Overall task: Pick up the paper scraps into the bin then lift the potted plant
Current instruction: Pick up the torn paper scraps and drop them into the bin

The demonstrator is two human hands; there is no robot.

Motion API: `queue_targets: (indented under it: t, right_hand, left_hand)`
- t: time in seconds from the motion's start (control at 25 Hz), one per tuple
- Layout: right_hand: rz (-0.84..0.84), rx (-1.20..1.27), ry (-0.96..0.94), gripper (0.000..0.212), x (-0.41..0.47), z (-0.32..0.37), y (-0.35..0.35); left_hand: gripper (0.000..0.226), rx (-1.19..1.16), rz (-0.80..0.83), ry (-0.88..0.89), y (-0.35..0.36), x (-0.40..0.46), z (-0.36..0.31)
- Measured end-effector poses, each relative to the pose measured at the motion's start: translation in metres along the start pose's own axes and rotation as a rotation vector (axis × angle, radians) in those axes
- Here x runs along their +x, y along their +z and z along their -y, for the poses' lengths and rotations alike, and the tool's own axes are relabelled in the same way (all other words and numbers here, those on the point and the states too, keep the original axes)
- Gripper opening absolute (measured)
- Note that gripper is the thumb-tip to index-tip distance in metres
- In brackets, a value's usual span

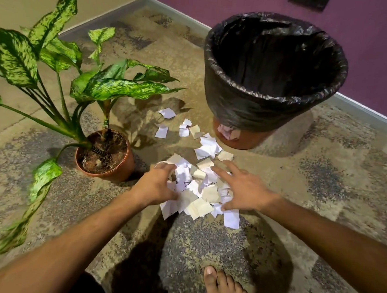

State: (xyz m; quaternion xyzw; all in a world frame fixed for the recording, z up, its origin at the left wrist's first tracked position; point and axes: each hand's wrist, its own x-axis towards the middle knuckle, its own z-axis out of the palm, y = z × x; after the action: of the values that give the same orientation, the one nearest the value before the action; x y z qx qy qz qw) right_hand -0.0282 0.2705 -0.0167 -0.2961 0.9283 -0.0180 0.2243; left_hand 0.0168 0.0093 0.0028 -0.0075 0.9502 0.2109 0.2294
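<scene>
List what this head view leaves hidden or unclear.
- Bin bottom: lost in the black liner's shadow, so any scraps inside cannot be told.
- Scraps under both hands: left hand and right hand cover them.
- Wall fitting: cut by the top edge.
- Plant's lowest leaf: blurred.
</scene>
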Motion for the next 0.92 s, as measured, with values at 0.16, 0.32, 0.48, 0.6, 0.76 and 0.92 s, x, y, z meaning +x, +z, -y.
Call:
queue_targets:
  t: [0.16,0.32,0.48,0.6,0.76,0.92]
  right_hand:
    - [0.122,0.049,-0.053,0.128,0.012,-0.012,0.020]
    - [0.129,0.075,-0.100,0.125,0.027,0.000,0.018]
    - [0.132,-0.014,-0.161,0.110,0.038,0.027,0.010]
    - [0.088,-0.143,-0.227,0.073,0.039,0.047,0.010]
    - [0.021,-0.129,-0.261,0.036,0.034,0.049,0.006]
    - [-0.090,-0.077,-0.229,0.031,0.030,0.039,0.001]
  left_hand:
    - [0.115,0.046,0.121,-0.153,0.023,-0.001,0.016]
    - [0.118,0.035,0.046,-0.149,0.036,-0.001,0.016]
    - [0.112,-0.048,0.038,-0.137,0.040,0.006,0.011]
    - [0.093,0.009,0.025,-0.077,0.045,0.010,0.003]
    - [0.057,0.057,-0.017,-0.016,0.053,0.013,-0.005]
    - [0.028,0.027,-0.040,-0.044,0.054,0.017,-0.007]
